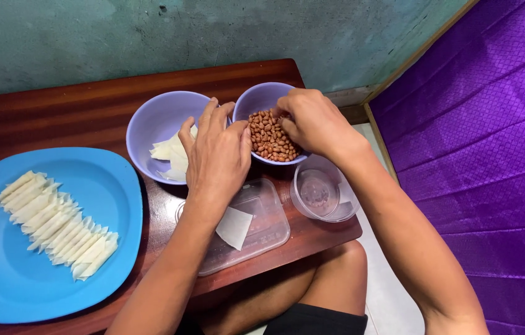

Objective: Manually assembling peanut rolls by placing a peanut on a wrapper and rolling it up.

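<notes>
My right hand (313,119) reaches into a lilac bowl (261,98) of brown peanuts (270,138), fingertips pinched among the nuts at the far side. My left hand (218,152) rests on the rim of that bowl, between it and a second lilac bowl (154,121) holding white pastry wrappers (172,156); its fingers are spread and hold nothing I can see. A single white wrapper square (235,227) lies on a clear plastic lid (263,218) just below my left wrist.
A large blue plate (113,192) at left carries a row of several rolled white pastries (57,223). A clear round container (323,192) sits near the table's right edge. The dark wooden table (76,105) meets a green wall; purple quilted fabric (485,142) fills the right.
</notes>
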